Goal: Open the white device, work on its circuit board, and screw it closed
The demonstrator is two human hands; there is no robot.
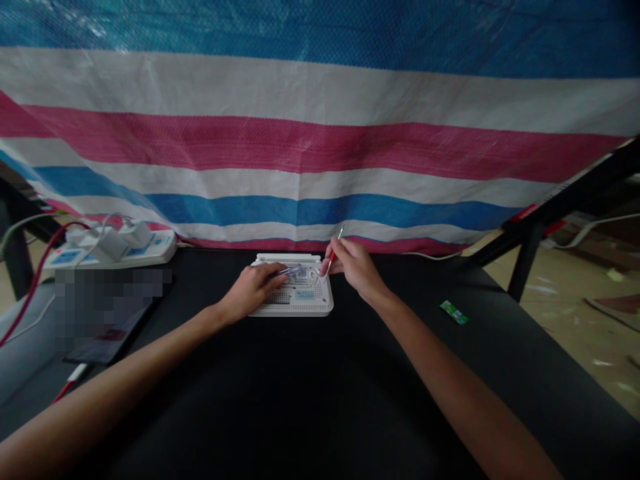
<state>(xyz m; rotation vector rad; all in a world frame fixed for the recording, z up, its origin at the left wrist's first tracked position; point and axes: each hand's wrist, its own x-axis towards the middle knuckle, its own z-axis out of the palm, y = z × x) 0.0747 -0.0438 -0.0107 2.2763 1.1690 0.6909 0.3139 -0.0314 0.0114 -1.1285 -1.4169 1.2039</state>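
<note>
A white router (314,305) lies on the black table with its vented, labelled underside facing up and a hinged antenna bar along its far edge. On its left side rests my left hand (257,287), the fingers closed around a clear, purple-tinted plastic handle (299,271) that lies over the vents. My right hand (353,261) pinches a slim metal screwdriver shaft (328,268) with a red part. The shaft slants, its lower tip at the router's right side near a corner hole; whether it touches is too small to tell.
At the left stand a white power strip (163,250) with plugs and a dark tablet (107,327), red and white cables around it. A small green packet (454,312) lies to the right. Striped tarpaulin (300,147) hangs behind the table, with black metal legs (527,263) beside it.
</note>
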